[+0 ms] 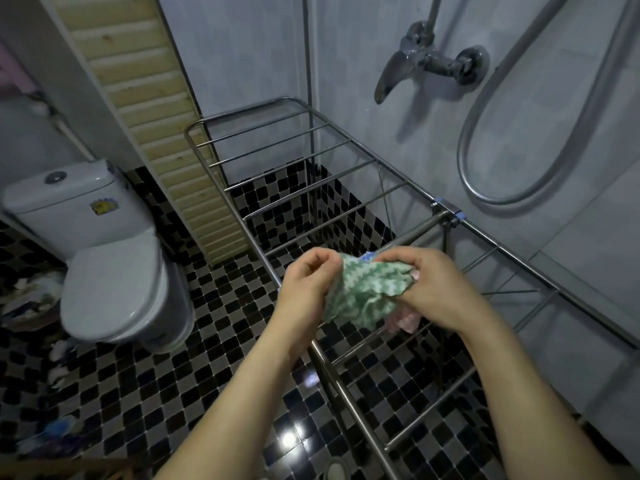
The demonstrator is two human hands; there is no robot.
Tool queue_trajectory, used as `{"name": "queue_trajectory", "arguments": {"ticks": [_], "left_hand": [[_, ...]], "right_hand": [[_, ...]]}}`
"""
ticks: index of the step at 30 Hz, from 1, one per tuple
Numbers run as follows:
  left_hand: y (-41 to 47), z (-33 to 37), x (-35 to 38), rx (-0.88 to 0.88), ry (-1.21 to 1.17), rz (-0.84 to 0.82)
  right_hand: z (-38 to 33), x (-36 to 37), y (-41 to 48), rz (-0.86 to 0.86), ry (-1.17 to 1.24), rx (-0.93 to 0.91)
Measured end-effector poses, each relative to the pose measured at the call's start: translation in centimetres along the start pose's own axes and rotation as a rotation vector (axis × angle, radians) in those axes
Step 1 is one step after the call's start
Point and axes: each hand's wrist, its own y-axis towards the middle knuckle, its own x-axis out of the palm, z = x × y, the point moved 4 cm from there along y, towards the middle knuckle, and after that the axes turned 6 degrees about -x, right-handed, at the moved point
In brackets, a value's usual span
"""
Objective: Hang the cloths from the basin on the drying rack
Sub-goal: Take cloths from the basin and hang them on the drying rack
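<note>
A green-and-white patterned cloth [367, 292] is bunched between both hands, held above the middle of the steel drying rack [221, 171]. My left hand [308, 285] pinches its left edge and my right hand [429, 282] grips its right side. A pink cloth [403, 320] hangs below my right hand, and a bit of blue cloth [367, 257] peeks out at the top; I cannot tell which hand holds the blue one. The rack's bars carry nothing. The basin is out of sight.
A white toilet [114, 268] stands at the left on the black-and-grey checkered floor [145, 386]. A shower mixer tap [426, 60] and a looped hose [540, 133] sit on the tiled wall right of the rack. Clutter lies at the far left floor.
</note>
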Motion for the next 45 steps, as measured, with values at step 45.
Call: {"name": "queue_trajectory", "arguments": {"ticks": [45], "left_hand": [[0.8, -6.8, -2.7, 0.199, 1.337, 0.144]], "right_hand": [[12.2, 0.9, 3.3, 0.051, -0.416, 0.234]]}}
